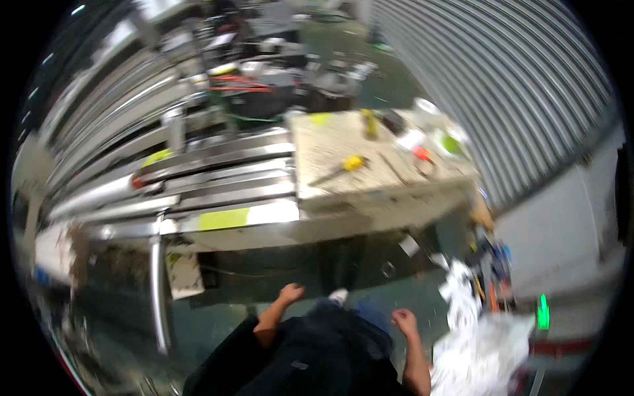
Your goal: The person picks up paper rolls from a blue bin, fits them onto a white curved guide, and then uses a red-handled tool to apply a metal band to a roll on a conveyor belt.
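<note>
My left hand (291, 292) hangs in front of my body over the dark green floor, on the near side of the workbench. Its fingers look bent, but blur hides how far they close; no object shows in it. My right hand (404, 321) hangs lower on the right, nearest the white sheeting, with its fingers also blurred. Neither hand touches the bench. On the pale, speckled bench top (330, 142) lies a yellow-handled tool (354, 163) with a long dark shaft. Behind it is a yellow bottle-like object (368, 124).
Long metal bars (231, 178) lie left of the bench top. A shiny metal tube (158, 290) slants down toward the floor. Crumpled white sheeting (485, 350) is heaped at right, beside tools (492, 270). A corrugated metal shutter (502, 86) rises behind. A white roll (426, 112) stands on the bench.
</note>
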Tool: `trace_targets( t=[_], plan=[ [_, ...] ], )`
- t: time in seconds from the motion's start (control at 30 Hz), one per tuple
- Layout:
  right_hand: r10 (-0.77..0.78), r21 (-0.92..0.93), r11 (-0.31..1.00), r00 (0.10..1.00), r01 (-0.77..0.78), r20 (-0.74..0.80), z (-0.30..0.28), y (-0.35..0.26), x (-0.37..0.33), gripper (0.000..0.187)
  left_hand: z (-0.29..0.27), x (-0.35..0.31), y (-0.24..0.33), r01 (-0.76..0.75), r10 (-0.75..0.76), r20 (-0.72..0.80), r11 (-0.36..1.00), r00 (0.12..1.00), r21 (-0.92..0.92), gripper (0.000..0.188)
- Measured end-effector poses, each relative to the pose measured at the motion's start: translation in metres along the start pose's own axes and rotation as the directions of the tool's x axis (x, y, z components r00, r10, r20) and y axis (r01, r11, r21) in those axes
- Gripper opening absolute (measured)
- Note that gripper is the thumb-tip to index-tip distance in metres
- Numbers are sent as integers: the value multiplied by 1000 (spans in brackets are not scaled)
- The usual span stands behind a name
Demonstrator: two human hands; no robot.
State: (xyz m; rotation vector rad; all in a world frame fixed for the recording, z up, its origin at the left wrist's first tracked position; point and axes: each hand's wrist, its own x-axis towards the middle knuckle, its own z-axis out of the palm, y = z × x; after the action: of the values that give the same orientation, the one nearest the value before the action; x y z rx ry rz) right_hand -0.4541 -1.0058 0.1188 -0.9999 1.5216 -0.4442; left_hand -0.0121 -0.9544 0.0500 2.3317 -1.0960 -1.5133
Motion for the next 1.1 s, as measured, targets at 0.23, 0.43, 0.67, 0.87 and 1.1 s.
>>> trace_targets(
  t=[0.23,0.43,0.67,0.87,1.1],
  plan=[
    [-598,-365,745,802,559,7,-81,-212,206,25,-22,59,198,-312,208,-310,889,928,-336,32],
    [-809,-621,397,577,675,110,-81,-393,310,37,33,38,178,-30,-321,-348,696,881,-717,33],
    [-720,-745,145,586,651,372,-103,-415,359,48,171,-68,143,352,-795,-9,279,607,-894,26],
    [-621,-692,227,649,686,440,-115,-431,367,48,233,-111,193,395,-858,97,129,504,-910,25],
    [-682,-425,474,627,771,377,-119,-443,343,44,161,-58,208,256,-740,-82,331,668,-908,27]
  ],
)
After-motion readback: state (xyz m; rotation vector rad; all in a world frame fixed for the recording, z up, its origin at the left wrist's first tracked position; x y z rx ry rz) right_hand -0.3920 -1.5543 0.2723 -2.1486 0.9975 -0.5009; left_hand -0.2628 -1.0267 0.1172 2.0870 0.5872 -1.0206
